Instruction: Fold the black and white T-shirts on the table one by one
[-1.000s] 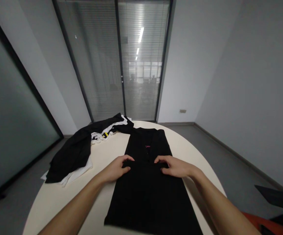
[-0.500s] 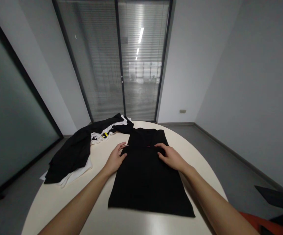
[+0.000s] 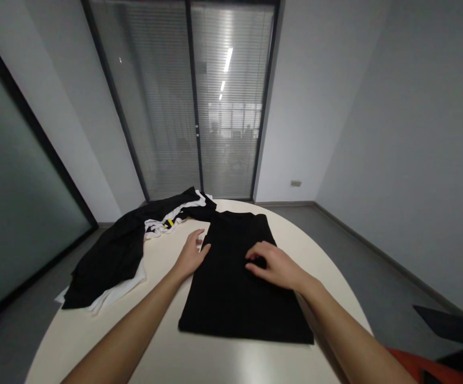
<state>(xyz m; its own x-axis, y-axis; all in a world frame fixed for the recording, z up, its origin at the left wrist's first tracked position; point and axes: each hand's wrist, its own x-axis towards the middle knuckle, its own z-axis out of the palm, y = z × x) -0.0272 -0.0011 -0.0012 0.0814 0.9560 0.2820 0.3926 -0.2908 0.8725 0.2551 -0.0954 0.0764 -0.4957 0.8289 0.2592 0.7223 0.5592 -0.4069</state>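
Observation:
A black garment (image 3: 231, 304), perhaps a T-shirt, lies folded into a long flat panel on the table, its straight near edge toward me. At its left edge rests my left hand (image 3: 191, 253), open, thumb on the cloth and fingers spread over the border. My right hand (image 3: 275, 265) is over the right half of the cloth, fingers curved and thumb apart from them, with dark fabric showing between. Whether those fingertips press on the cloth is hard to tell.
A heap of black clothes (image 3: 111, 250) and white clothes (image 3: 115, 292) covers the left side of the round cream table (image 3: 163, 352). A red chair (image 3: 407, 365) stands at the lower right. Beyond the table are a glass partition with blinds (image 3: 231, 160) and grey walls.
My right hand has come nearer and slightly left, its fingers more curled. The crosswise fold edge and small red print no longer show. The garment's near edge sits a little farther away.

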